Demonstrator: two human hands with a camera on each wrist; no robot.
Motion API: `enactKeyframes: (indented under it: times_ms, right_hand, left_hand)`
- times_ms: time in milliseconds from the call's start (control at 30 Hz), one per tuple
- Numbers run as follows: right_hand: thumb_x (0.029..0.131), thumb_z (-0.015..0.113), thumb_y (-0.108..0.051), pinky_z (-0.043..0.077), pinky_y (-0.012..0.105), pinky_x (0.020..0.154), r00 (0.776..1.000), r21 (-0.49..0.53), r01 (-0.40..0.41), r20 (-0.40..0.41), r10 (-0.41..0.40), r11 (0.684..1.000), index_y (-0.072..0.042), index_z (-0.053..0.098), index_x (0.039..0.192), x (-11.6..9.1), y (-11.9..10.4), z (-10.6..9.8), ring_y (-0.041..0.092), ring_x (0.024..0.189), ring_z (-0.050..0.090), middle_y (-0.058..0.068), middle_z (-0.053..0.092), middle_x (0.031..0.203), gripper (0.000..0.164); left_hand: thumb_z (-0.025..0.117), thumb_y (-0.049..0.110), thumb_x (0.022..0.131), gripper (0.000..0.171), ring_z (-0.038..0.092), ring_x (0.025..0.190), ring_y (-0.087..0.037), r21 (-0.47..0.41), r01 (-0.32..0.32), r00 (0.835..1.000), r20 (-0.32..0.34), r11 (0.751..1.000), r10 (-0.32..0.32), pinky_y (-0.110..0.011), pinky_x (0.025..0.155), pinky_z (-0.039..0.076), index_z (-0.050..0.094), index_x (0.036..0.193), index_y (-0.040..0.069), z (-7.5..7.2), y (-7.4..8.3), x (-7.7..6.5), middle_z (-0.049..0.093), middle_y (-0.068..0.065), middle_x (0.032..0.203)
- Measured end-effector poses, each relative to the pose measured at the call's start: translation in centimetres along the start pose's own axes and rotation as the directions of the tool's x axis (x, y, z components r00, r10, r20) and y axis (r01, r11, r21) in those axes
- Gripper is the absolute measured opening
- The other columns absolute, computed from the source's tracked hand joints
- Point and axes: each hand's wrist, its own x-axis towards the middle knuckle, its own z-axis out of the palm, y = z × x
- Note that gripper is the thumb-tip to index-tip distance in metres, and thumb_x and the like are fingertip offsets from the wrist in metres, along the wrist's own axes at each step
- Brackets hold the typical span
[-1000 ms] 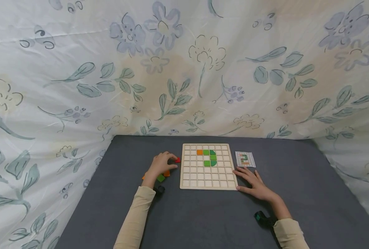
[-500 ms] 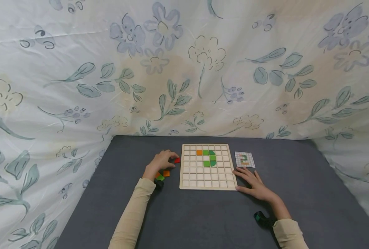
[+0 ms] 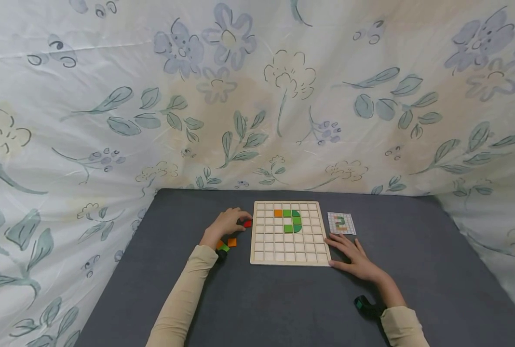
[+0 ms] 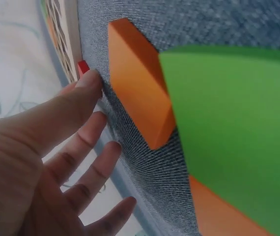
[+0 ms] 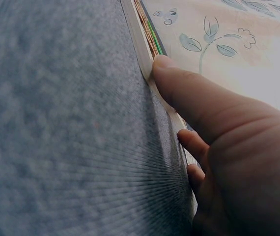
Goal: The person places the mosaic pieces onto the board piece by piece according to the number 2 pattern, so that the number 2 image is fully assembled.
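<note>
My left hand (image 3: 226, 224) is beside the wooden grid board (image 3: 290, 260), its thumb and index finger around a small red block (image 3: 247, 224). In the left wrist view the red block (image 4: 83, 67) shows just past the thumb tip, the other fingers spread loosely. On the board sit an orange square (image 3: 278, 213), several green squares and two rounded darker green pieces (image 3: 298, 228). My right hand (image 3: 354, 256) rests at the board's right edge, fingers spread. In the right wrist view its thumb lies on the board's rim (image 5: 142, 54).
Near the left wrist lie a loose orange block (image 3: 232, 242), a green block (image 3: 224, 247) and another orange block (image 3: 219, 245). A small pattern card (image 3: 342, 223) lies right of the board on the dark grey tabletop (image 3: 283, 303). A floral cloth (image 3: 257, 96) hangs behind.
My left hand has moved slightly up and back at the red block, uncovering more of the loose orange blocks. My right hand and the pieces on the board stay put.
</note>
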Motion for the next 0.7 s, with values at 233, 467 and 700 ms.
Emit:
enactKeyframes:
  times_ms: [233,467,700]
  right_hand:
    - [0.086,0.066,-0.024,-0.006,0.071,0.098,1.0,-0.001,0.023,-0.018,-0.023,1.0,-0.009,0.041,0.14,0.0,-0.06,0.09,0.049,0.134,0.013,0.023,0.029,0.146,0.062]
    - [0.086,0.066,-0.026,-0.006,0.071,0.099,1.0,-0.005,0.004,-0.004,-0.004,1.0,-0.009,0.04,0.14,0.04,-0.24,-0.05,0.049,0.135,0.012,0.022,0.029,0.147,0.062]
    - [0.085,0.066,-0.027,-0.006,0.07,0.099,1.0,-0.003,-0.017,0.002,0.017,1.0,-0.011,0.041,0.141,0.05,-0.22,-0.05,0.048,0.136,0.012,0.02,0.029,0.147,0.063]
  left_hand:
    - [0.067,0.022,0.085,0.036,0.051,0.099,-0.023,-0.017,-0.01,1.0,0.005,1.0,0.01,-0.048,0.087,0.043,0.061,0.121,0.026,-0.19,-0.07,-0.03,0.056,-0.002,0.106]
    - [0.068,0.024,0.085,0.033,0.051,0.096,-0.022,-0.032,-0.019,1.0,0.005,0.999,0.019,-0.042,0.082,0.045,0.063,0.118,0.023,-0.2,-0.22,0.05,0.057,-0.003,0.104]
    - [0.069,0.026,0.082,0.033,0.052,0.094,-0.021,-0.038,-0.003,1.0,-0.012,0.999,0.003,-0.041,0.084,0.044,0.064,0.115,0.023,0.04,-0.43,0.25,0.057,-0.001,0.1]
